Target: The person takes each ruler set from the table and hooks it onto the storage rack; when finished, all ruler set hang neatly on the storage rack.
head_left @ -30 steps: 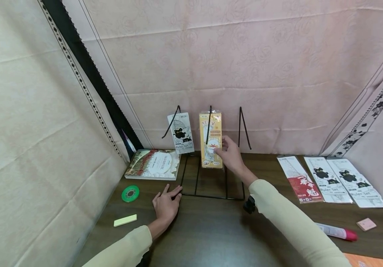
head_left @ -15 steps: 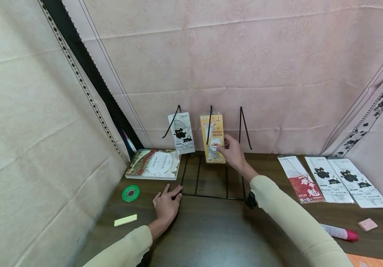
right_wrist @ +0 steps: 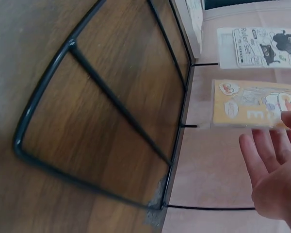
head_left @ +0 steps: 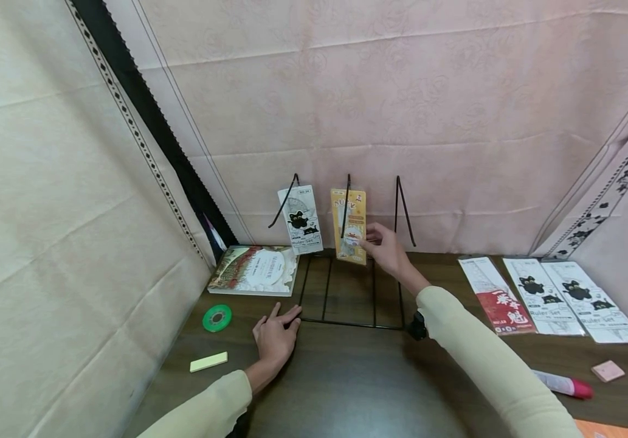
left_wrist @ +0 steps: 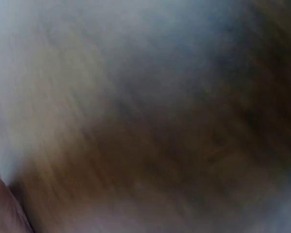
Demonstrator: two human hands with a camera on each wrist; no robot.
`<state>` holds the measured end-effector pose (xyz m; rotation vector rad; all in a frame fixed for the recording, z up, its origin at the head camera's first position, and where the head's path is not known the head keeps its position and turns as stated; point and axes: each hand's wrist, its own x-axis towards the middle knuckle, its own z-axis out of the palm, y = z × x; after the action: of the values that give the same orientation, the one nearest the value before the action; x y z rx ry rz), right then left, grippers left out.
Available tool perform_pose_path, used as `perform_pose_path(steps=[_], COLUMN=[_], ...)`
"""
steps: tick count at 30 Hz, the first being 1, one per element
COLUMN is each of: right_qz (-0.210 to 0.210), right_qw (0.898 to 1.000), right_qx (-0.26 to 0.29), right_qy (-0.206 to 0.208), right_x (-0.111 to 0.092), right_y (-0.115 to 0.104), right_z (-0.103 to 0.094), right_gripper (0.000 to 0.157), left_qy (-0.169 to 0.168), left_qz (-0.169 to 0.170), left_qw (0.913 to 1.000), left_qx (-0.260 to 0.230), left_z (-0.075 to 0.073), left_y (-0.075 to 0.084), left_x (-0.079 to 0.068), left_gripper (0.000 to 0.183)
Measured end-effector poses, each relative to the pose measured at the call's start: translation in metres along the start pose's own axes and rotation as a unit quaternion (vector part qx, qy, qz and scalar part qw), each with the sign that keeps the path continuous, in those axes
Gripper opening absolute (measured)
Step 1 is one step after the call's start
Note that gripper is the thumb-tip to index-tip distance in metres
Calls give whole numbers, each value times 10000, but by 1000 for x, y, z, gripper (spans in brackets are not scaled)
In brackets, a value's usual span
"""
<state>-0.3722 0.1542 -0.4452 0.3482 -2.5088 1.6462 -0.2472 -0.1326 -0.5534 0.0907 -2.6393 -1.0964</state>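
Note:
My right hand (head_left: 389, 250) pinches a yellow duck-print packet (head_left: 349, 213) by its lower right edge, thumb in front. The packet hangs at the middle hook of a black wire display rack (head_left: 341, 322), its bottom above the rack's base. In the right wrist view the thumb overlaps the yellow packet (right_wrist: 240, 104) and the other fingers lie behind and below it. On the left hook hangs a white ruler-set packet (head_left: 301, 228) with black cats. My left hand (head_left: 275, 340) rests on the table, fingers spread, fingertips right at the rack's front left corner. The left wrist view is mostly blur.
A book (head_left: 256, 271) lies left of the rack, with a green tape roll (head_left: 217, 318) and a pale yellow strip (head_left: 208, 362) nearer. On the right lie a red-and-white packet (head_left: 502, 304), two cat ruler packets (head_left: 543, 298), a red-capped tube (head_left: 562, 384) and a pink pad (head_left: 608, 371).
The yellow packet's lower end has swung up and back, tilting slightly, with my right hand following a little to the right. My left hand stays at the rack's corner.

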Motion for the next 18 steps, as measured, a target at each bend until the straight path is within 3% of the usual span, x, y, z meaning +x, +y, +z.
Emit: perform_pose_path(steps=[6,18], right_qz=[17,258], right_qw=[9996,9993], right_qx=[67,36], right_qy=[-264,-265], right_x=[-6,-39], right_y=[11,28], right_z=[-22,-72], right_gripper=[28,29], left_qy=[-37,-133], left_qz=[13,-14], left_qw=[10000,9999], left_qx=[-80,-95], left_z=[2,0], left_y=[0,-2], left_x=[0,1], left_gripper=[28,28])
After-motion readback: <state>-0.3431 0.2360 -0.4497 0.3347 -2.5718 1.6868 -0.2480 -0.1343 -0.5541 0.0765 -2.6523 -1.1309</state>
